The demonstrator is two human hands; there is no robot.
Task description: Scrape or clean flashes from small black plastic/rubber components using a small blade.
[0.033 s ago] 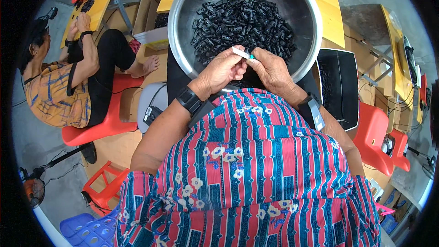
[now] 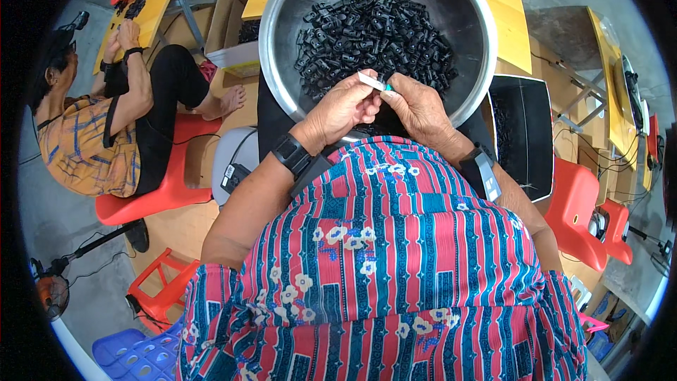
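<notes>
My left hand [image 2: 343, 109] and my right hand [image 2: 421, 107] meet over the near side of a large metal basin [image 2: 483, 49]. A slim, flat white piece with a teal end [image 2: 371, 82] lies between them. The teal end sits at the pinched thumb and fingers of my right hand. My left hand is closed with its fingers curled beside the white piece; whatever they grip is hidden. Under and beyond both hands, the basin holds a heap of small black plastic parts [image 2: 374, 39].
Right of the basin stands a black-lined box [image 2: 523, 141] with black parts in it. Left is an open cardboard box [image 2: 229, 17]. A yellow table [image 2: 511, 21] lies beyond the basin. A co-worker [image 2: 92, 134] sits at left on a red chair [image 2: 176, 187]; red stools [image 2: 575, 212] stand at right.
</notes>
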